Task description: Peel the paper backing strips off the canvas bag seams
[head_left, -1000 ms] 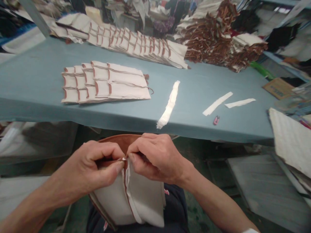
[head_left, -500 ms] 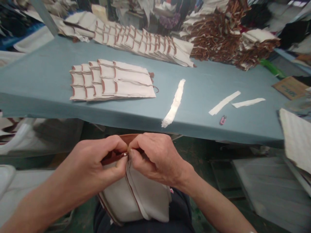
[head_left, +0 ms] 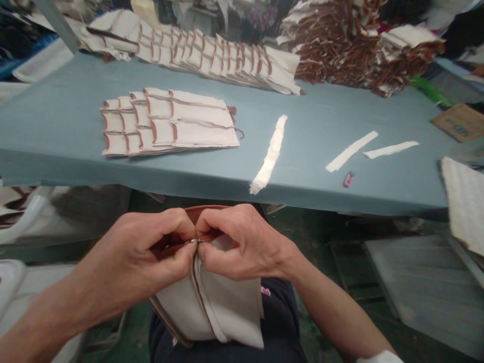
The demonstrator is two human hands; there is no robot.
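Observation:
A whitish sewn fabric piece (head_left: 230,312) with a brown inner side and brown-edged seams hangs over my lap. At its top edge my left hand (head_left: 159,247) pinches the brown-lined rim between thumb and forefinger. Directly beside it, my right hand (head_left: 238,242) grips the same rim, thumb and forefinger pressed together. Between the fingertips a small shiny spot shows at the seam; too little of it is visible to say what it is. The hands nearly touch, and their fingers hide part of the rim.
On the blue-covered table (head_left: 151,174) lies an overlapping stack of similar pieces (head_left: 204,111), with a longer row (head_left: 204,50) behind. A brown-and-white heap (head_left: 328,50) stands back right. White strips (head_left: 270,154) and a small pink tool (head_left: 349,179) lie nearer.
The right thumb has shifted lower and the fingers' pinch on the rim has been adjusted, with more of the brown inside showing. The view has tilted slightly.

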